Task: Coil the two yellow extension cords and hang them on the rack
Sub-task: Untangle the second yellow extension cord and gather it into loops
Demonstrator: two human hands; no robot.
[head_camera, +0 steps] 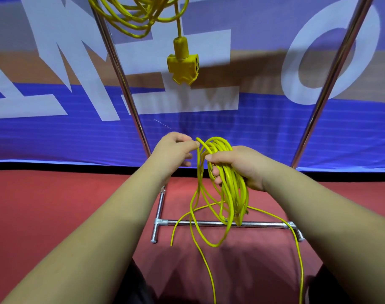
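Glossy coiled cord (231, 189) is gripped by right hand (242, 165). At nine o'clock, its strand (198, 150) is pinched by left hand (174, 149).

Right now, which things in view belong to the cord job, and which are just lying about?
Job:
- half-coiled yellow cord, gripped by the right hand, one strand pinched by the left hand
- other coiled cord hanging above between the poles of the rack, with its outlet block

Just there:
- blue banner
- red floor
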